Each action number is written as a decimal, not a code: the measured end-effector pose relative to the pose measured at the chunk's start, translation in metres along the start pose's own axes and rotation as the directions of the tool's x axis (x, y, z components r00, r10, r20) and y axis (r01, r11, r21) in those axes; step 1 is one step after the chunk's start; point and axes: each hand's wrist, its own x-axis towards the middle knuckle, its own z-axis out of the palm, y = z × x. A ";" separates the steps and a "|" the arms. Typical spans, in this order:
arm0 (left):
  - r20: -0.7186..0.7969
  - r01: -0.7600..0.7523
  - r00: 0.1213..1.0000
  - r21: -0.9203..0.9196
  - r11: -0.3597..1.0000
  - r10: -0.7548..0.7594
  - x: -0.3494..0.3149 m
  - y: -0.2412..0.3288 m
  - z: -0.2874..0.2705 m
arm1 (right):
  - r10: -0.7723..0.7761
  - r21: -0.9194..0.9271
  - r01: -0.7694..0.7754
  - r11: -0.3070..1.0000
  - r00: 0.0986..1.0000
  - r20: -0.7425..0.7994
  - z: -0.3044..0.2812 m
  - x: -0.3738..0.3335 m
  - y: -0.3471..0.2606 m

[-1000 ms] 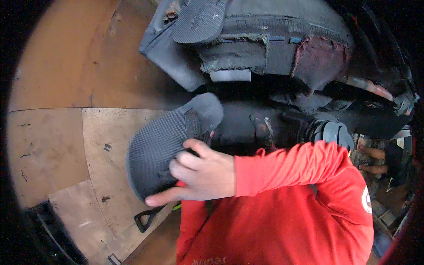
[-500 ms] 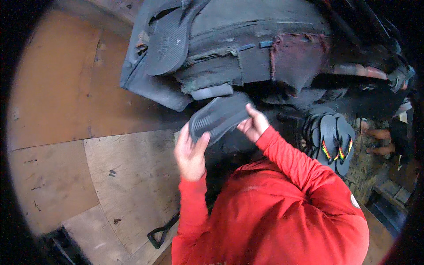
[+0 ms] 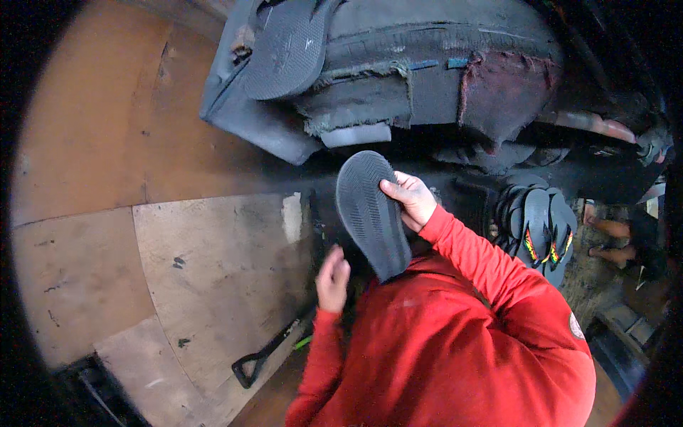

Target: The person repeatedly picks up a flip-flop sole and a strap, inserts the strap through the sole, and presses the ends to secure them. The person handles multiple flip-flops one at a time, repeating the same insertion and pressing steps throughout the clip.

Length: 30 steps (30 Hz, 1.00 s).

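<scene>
A dark grey flip-flop sole (image 3: 370, 213) stands nearly upright in front of my chest, its ridged face toward me. My right hand (image 3: 411, 198) grips its right edge, thumb on the ridged face and fingers behind. My left hand (image 3: 332, 279) is apart from the sole, lower and to its left, empty, with fingers loosely extended. Beyond, at the upper left, a larger dark flip-flop (image 3: 288, 60) lies against a grey padded surface (image 3: 277, 135).
A dark cloth-covered wheel (image 3: 441, 35) with a frayed reddish patch (image 3: 505, 92) fills the far side. To the right are stacked black flip-flops (image 3: 537, 213) with colourful straps. Wooden boards (image 3: 213, 263) and a black handle (image 3: 249, 370) lie left. A person's legs (image 3: 608, 238) show far right.
My left hand has let go of the sole and dropped lower. The sole has turned from slanted to nearly upright, held by my right hand alone.
</scene>
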 end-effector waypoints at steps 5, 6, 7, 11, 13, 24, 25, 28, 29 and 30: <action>0.491 0.357 0.870 -0.685 0.635 0.041 0.134 0.108 0.026 | 0.038 -0.032 -0.038 0.999 0.999 -0.016 -0.023 0.002 -0.003; 0.527 0.346 0.849 -0.595 0.725 0.027 0.149 0.128 0.033 | -0.016 -0.037 0.014 0.999 0.998 -0.067 -0.029 0.004 -0.003; 0.563 0.297 0.822 -0.550 0.780 0.084 0.155 0.143 0.040 | -0.081 -0.008 0.081 0.997 0.996 -0.047 -0.036 0.006 -0.003; 0.152 0.051 0.987 -0.581 0.813 0.047 0.129 0.158 0.065 | -0.565 -0.845 -0.016 0.535 0.737 -0.371 -0.071 -0.032 0.006; -0.013 -0.044 0.999 -0.672 0.739 0.048 0.113 0.151 0.079 | -0.436 -0.729 -0.144 0.669 0.719 -0.542 -0.083 -0.067 0.019; -0.057 -0.089 0.993 -0.937 0.337 0.104 0.082 0.148 0.072 | -0.102 0.101 0.132 0.986 0.961 -0.258 -0.077 0.012 -0.040; -0.069 -0.106 0.992 -0.919 0.380 0.110 0.076 0.152 0.062 | -0.059 0.128 0.090 0.988 0.972 -0.228 -0.066 0.017 -0.036; -0.160 -0.224 0.973 -0.836 0.501 0.168 0.048 0.161 0.028 | 0.055 0.243 -0.018 0.970 0.987 -0.149 -0.027 0.023 -0.015; -0.184 -0.258 0.965 -0.804 0.536 0.188 0.036 0.160 0.017 | 0.081 0.259 -0.056 0.964 0.993 -0.085 -0.013 0.023 -0.007; -0.219 -0.284 0.959 -0.772 0.568 0.181 0.024 0.157 0.006 | 0.109 0.264 -0.089 0.960 0.992 -0.062 -0.002 0.021 0.000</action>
